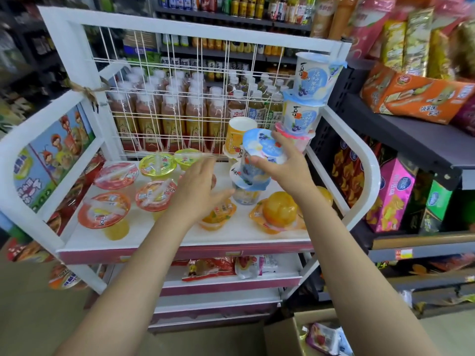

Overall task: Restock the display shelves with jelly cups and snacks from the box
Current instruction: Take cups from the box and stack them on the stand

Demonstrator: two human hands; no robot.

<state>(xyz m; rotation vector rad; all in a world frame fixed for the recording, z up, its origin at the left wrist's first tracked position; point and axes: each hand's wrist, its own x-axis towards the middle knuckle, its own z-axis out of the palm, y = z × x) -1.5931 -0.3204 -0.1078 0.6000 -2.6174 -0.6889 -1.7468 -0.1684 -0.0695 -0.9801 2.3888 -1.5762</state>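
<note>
White display shelf (pixel 231 232) carries jelly cups, where the right hand (pixel 288 163) grips a blueberry jelly cup (pixel 262 152) at 1 o'clock of the open-fingered left hand (pixel 198 191).

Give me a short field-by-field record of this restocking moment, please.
right hand: grips a blue cup, tilted, over the top shelf
left hand: open, fingers spread, holds nothing
blue stack: tall, at the shelf's back right corner
orange cup: upside down by the wire grid
box: on the floor, lower right, packets inside
</note>
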